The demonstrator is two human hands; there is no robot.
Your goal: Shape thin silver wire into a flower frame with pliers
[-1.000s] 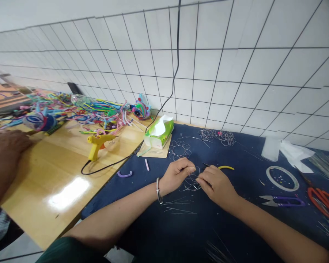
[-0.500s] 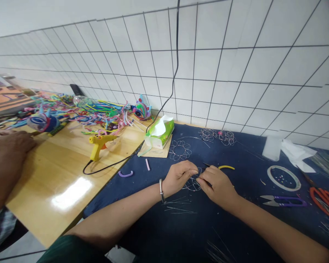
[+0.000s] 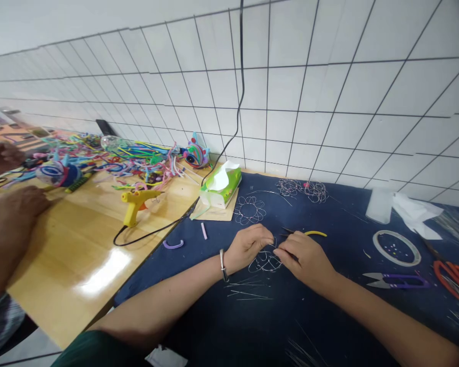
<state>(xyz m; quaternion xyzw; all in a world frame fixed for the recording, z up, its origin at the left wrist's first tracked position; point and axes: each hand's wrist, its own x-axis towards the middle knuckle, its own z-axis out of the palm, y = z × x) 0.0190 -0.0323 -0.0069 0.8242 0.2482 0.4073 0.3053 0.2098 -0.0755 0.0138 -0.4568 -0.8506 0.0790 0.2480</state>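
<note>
In the middle of the dark blue cloth, my left hand (image 3: 248, 247), with a silver bangle (image 3: 224, 265) at the wrist, pinches a looped wire piece (image 3: 265, 264). My right hand (image 3: 306, 260) is closed on the same piece from the other side, thumb and forefinger together. The wire loops hang below and between my fingertips; the exact pinched spots are hidden. Just behind my right hand lie pliers with a yellow handle (image 3: 315, 233), partly covered by it. A flower-shaped wire ring (image 3: 250, 210) rests farther back. Several cut wires (image 3: 250, 293) lie beside my left wrist.
Two wire bundles (image 3: 315, 191) lie near the wall. Purple snips (image 3: 400, 281), red-handled scissors (image 3: 453, 280) and a white ring (image 3: 378, 252) are at the right. A tissue pack (image 3: 229, 183), a yellow glue gun (image 3: 132, 206) and a co-worker's hand (image 3: 21, 204) are leftward.
The wire piece has turned between my fingers, and more of its loops show toward the left. A co-worker's second hand has come up at the far left. The view has shifted slightly.
</note>
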